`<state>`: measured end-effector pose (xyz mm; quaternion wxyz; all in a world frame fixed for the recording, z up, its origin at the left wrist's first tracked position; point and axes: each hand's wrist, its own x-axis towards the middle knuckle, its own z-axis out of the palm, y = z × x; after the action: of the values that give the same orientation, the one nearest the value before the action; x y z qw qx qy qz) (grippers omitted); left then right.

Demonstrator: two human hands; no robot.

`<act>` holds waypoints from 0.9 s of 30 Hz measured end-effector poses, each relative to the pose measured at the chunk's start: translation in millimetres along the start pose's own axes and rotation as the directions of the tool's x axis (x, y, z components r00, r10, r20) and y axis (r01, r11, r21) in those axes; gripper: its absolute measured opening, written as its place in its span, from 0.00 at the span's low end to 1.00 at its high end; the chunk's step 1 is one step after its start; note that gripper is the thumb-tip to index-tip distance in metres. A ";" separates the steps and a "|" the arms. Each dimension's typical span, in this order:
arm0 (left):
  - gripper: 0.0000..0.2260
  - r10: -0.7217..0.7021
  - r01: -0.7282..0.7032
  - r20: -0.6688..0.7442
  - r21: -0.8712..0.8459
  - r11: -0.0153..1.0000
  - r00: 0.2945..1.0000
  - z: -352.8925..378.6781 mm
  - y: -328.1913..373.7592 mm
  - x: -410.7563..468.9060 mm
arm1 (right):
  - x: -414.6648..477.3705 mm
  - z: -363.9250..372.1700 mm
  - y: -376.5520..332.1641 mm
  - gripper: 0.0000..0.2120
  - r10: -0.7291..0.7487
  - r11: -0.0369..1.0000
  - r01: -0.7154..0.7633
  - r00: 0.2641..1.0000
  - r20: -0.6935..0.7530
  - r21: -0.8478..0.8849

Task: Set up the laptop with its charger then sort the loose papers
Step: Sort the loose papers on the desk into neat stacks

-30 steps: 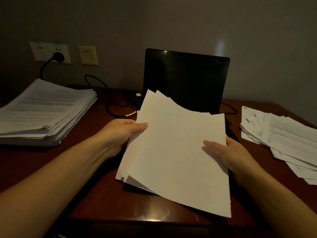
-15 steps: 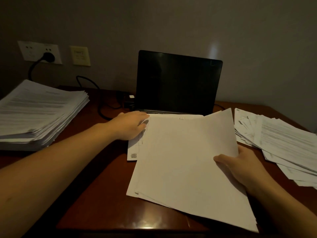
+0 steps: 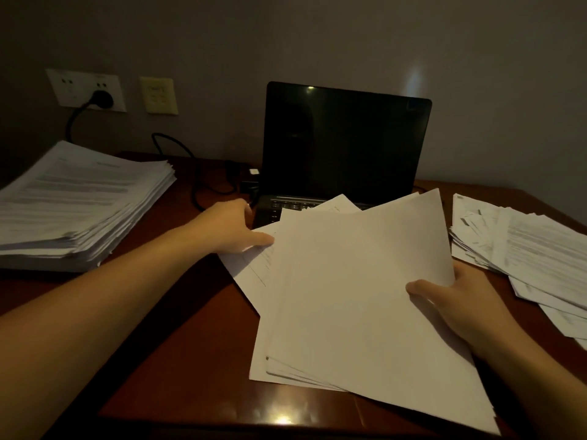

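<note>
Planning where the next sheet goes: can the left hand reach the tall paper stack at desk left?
Probably yes. The left hand, pinching a loose sheet, has only bare desk between it and the tall stack, with nothing blocking.

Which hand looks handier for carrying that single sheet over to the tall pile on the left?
Probably the left hand. It pinches the sheet and lies nearest the tall pile, while the right hand is busy gripping the sheaf.
</note>
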<state>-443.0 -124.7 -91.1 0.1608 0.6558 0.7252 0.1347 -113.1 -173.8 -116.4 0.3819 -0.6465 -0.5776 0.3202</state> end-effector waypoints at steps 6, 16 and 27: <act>0.09 -0.047 0.072 0.485 -0.033 0.997 0.873 -38.9 0.4 -7.2 | -2.1 1.9 1.6 0.12 -0.033 0.999 0.034 0.999 0.014 -0.025; 0.14 0.099 0.234 0.348 -0.787 0.571 0.932 -29.1 -0.5 -29.8 | -4.9 0.0 -2.5 0.13 0.016 1.000 -0.016 1.000 0.008 0.021; 0.21 0.218 0.080 -0.016 -0.903 -0.421 0.976 -57.4 24.2 -61.1 | 0.0 15.9 -33.4 0.11 0.022 0.986 -0.042 0.993 0.120 0.163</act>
<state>-439.2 -182.1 -25.5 0.6919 0.2720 0.2146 0.6334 -143.4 -170.4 -95.5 0.3944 -0.6017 -0.5601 0.4106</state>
